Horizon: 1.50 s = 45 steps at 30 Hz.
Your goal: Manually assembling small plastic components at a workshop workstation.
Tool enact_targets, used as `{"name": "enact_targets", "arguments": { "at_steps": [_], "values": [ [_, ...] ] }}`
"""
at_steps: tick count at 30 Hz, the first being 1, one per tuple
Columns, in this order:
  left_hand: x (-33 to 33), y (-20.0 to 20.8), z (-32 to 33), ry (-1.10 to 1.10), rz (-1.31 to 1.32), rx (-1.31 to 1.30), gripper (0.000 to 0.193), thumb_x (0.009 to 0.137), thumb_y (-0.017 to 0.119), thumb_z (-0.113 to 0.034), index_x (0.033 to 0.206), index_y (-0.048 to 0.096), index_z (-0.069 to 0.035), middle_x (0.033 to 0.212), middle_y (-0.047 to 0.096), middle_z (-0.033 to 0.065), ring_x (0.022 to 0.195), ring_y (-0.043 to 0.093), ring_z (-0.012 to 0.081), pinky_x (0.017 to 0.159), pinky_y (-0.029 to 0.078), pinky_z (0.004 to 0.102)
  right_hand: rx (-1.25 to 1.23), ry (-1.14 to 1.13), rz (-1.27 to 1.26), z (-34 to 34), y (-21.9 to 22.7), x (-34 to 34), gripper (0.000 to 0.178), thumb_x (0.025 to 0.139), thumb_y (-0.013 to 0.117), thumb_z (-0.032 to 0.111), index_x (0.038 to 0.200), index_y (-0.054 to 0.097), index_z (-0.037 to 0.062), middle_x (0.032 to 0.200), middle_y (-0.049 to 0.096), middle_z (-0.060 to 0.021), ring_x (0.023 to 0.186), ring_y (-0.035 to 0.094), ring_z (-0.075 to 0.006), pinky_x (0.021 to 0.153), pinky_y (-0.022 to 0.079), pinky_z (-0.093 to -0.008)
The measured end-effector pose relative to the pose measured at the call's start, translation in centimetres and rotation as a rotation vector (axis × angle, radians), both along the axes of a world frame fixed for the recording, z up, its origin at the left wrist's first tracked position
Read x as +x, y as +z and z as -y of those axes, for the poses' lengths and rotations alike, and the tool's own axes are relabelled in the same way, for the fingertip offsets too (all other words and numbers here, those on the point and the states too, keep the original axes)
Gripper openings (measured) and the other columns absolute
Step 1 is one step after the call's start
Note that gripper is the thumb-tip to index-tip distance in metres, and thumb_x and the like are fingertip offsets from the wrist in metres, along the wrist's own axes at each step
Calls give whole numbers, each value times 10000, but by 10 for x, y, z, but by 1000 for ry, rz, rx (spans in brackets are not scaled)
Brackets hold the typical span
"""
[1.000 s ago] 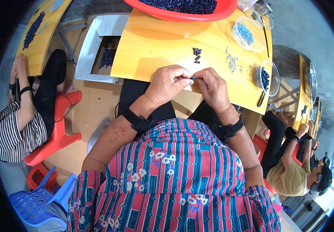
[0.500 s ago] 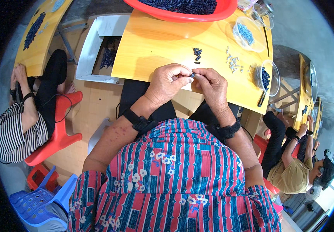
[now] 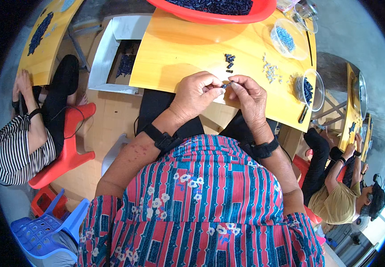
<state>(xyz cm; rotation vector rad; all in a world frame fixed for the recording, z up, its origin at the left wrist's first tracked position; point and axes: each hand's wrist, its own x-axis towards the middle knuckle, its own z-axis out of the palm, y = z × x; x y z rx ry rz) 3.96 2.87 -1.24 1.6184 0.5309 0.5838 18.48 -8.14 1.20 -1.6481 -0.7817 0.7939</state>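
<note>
Over the near edge of the yellow table (image 3: 174, 58), my two hands meet fingertip to fingertip. My left hand (image 3: 198, 92) pinches a small dark plastic part (image 3: 224, 86) between thumb and forefinger. Thumb and forefinger of my right hand (image 3: 249, 94) are pressed together right beside it; whatever they grip is too small and covered to make out. Just beyond my fingers lie several loose dark parts (image 3: 230, 58). To their right is a scatter of small pale pieces (image 3: 270, 72).
A red basin (image 3: 228, 18) of dark parts stands at the far edge. On the right are a clear tub (image 3: 303, 52) with blue pieces, a clear cup (image 3: 320, 91) with dark parts, and a black-handled tool (image 3: 303, 115). An open white box (image 3: 101, 58) sits left. Other people work at both sides.
My right fingertips have drawn slightly away from the left ones, so more of the dark part shows between them. The view has shifted a little; the table things lie as before.
</note>
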Motion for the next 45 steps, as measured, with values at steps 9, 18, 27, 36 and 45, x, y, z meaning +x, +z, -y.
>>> {"name": "enact_targets", "arguments": {
  "at_steps": [9, 18, 27, 36, 45],
  "values": [
    [0, 2, 1, -2, 13, 19, 81, 836, 700, -19, 892, 656, 18, 851, 629, 50, 762, 624, 97, 691, 513, 235, 59, 26, -84, -1, 7, -2, 151, 925, 608, 0, 1047, 689, 37, 802, 663, -23, 684, 607, -77, 638, 548, -240],
    [0, 1, 1, 5, 2, 37, 93, 831, 710, -34, 883, 654, 19, 843, 629, 49, 749, 619, 97, 682, 510, 236, 48, 56, -53, -4, 10, -5, 117, 935, 602, 6, 1021, 680, 24, 765, 641, -21, 675, 602, -77, 637, 570, -252],
    [0, 1, 1, 12, 7, 47, 89, 832, 703, -27, 889, 662, 28, 854, 640, 56, 739, 611, 102, 674, 504, 237, 72, 91, 102, -4, 8, -2, 117, 920, 619, -13, 1002, 691, 31, 802, 643, -22, 676, 610, -84, 630, 528, -232],
    [0, -1, -2, -5, 14, 91, 92, 844, 687, -47, 887, 664, 31, 837, 647, 70, 737, 608, 120, 677, 500, 254, 129, 135, 199, -4, 3, 1, 146, 901, 638, -34, 1006, 702, 44, 848, 655, -40, 712, 639, -104, 635, 540, -242],
    [-2, -6, -2, -22, 53, 33, 89, 868, 665, -58, 880, 656, 30, 827, 648, 70, 752, 604, 127, 694, 490, 262, 162, 122, 237, -4, 1, -8, 189, 886, 644, -59, 1034, 711, 37, 886, 666, -44, 728, 645, -116, 670, 553, -250]
  ]
}}
